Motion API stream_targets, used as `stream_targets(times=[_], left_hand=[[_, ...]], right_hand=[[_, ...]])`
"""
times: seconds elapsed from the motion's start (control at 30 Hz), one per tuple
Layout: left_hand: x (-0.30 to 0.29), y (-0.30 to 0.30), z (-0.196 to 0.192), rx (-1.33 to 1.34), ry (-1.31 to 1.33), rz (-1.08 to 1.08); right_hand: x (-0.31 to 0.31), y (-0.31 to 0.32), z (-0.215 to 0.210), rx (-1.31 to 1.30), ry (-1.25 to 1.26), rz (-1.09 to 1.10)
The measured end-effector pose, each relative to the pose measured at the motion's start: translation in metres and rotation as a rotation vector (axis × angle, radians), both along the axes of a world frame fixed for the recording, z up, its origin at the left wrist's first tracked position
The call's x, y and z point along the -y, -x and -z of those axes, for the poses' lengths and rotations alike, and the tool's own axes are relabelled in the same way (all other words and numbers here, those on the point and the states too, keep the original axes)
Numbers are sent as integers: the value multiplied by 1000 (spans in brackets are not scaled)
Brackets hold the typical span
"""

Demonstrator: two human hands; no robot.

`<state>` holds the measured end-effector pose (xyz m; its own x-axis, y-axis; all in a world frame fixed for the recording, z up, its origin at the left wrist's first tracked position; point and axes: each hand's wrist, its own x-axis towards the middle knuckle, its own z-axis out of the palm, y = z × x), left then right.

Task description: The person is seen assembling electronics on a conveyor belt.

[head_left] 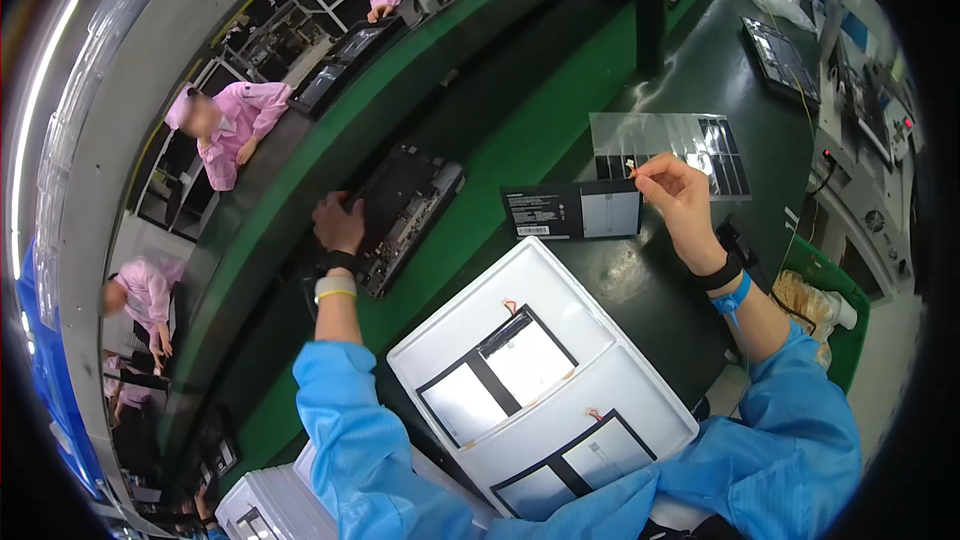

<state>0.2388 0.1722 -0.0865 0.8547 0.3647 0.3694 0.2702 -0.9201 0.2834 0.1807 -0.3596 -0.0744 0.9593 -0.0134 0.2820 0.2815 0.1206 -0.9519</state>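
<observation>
My right hand (682, 202) is closed in a pinch at the upper right corner of a flat black battery pack (540, 212), where a small bit of coloured wire shows. The pack has a printed label on its left part and a silvery panel on its right. On the left, my left hand (339, 224) grips the near-left edge of an opened laptop base (410, 210), whose circuit board and inner parts are exposed. Some of its fingers are hidden behind that edge. The base lies tilted on the green conveyor belt, apart from the battery pack.
A white tray (600, 340) close to my body holds two battery packs with wire leads. Behind my right hand lies a clear sheet with black strips (715, 155). A green bin (850, 290) stands right. Another laptop unit (780, 60) lies far right. Co-workers in pink (250, 115) sit across the belt.
</observation>
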Motion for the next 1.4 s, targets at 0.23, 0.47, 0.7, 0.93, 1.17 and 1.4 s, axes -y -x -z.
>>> stream_targets(times=[0.23,0.47,0.7,0.93,1.17,1.4], left_hand=[[1,44,-34,-576,355,-59],[-34,73,-47,-432,749,150],[32,120,-39,-12,1346,-246],[100,114,-50,-473,1305,131],[-36,98,22,192,-232,-364],[38,112,-16,-191,107,-188]], right_hand=[[5,0,-3,-52,-28,-5],[2,3,-1,-29,-34,-34],[-2,6,-5,-50,-21,-34],[3,2,4,-20,-3,-25],[-12,1,4,92,27,-6],[1,-10,6,160,87,63]])
